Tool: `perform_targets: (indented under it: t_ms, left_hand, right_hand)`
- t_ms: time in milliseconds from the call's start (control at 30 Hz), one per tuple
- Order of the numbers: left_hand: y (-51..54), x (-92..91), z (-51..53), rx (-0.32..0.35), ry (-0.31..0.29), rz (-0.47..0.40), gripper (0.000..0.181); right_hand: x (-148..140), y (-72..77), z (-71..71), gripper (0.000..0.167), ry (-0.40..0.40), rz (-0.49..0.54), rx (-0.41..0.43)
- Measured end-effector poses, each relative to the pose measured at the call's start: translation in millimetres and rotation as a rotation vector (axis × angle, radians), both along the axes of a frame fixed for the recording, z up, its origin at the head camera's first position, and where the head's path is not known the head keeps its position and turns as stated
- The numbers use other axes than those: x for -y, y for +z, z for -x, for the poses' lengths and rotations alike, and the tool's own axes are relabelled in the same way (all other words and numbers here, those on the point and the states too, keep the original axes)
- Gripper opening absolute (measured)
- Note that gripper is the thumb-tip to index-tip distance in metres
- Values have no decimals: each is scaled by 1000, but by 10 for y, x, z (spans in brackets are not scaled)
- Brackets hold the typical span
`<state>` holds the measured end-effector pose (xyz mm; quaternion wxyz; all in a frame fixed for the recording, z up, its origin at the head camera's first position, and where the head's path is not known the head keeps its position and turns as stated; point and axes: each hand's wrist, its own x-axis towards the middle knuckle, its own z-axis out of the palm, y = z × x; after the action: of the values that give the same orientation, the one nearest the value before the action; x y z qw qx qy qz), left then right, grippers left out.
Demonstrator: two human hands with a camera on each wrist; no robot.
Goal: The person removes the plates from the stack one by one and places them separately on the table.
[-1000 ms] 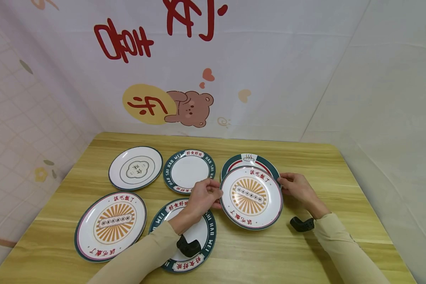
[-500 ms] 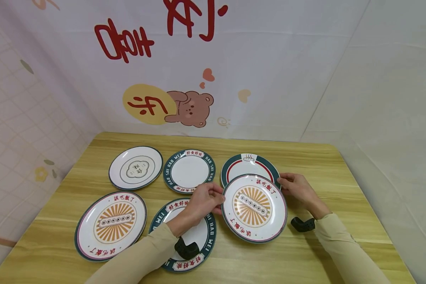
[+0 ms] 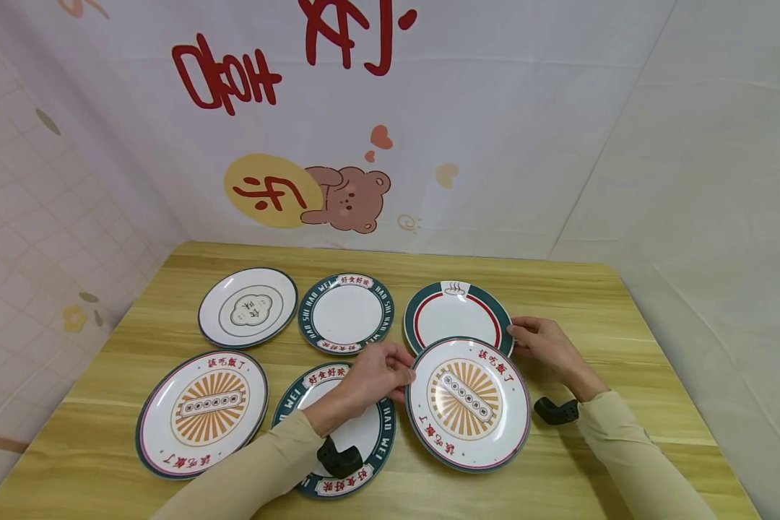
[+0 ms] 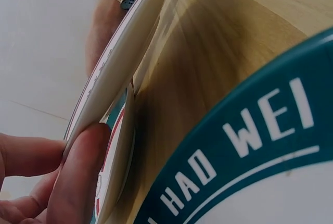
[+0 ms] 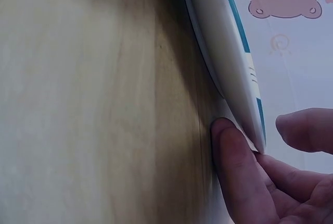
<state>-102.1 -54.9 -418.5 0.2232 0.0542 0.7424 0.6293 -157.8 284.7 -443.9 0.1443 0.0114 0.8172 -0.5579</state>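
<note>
My left hand (image 3: pixel 375 375) pinches the left rim of a sunburst-patterned plate (image 3: pixel 466 404). In the left wrist view, thumb and fingers lie on opposite faces of that plate (image 4: pixel 122 62), which is tilted above the tabletop. Just behind it is a green-rimmed plate with a red ring (image 3: pixel 456 318), its near edge partly covered. My right hand (image 3: pixel 546 350) is at that plate's right rim. The right wrist view shows fingers (image 5: pixel 234 156) curled under the rim of the green-rimmed plate (image 5: pixel 229 41), with the thumb standing slightly off its face.
On the wooden table (image 3: pixel 585 469), a cloud-emblem plate (image 3: pixel 224 318) and a small lettered plate (image 3: pixel 344 314) stand at the back left. Another sunburst plate (image 3: pixel 162 419) lies front left. A larger lettered plate (image 3: pixel 382 440) lies under my left forearm. A printed cloth wall (image 3: pixel 494 108) rises behind.
My left hand has drawn the sunburst plate toward me and slightly right, uncovering more of the green-rimmed plate behind it. My right hand has stayed almost still.
</note>
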Motion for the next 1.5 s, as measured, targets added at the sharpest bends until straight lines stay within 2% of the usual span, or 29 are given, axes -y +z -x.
perform_targets:
  t_ms: [333,767,1500]
  left_hand:
    - [-26,-16,-27,32,-82,-8,14]
    - [-41,-43,-34,36,-166,45,11]
    - [-46,-84,-15,41,-252,103,9]
  right_hand:
    - [-39,-10,-13,53,-7,53,8]
    - [-64,-16,-17,54,4,51,16]
    - [-44,12,-18,54,-4,18,34]
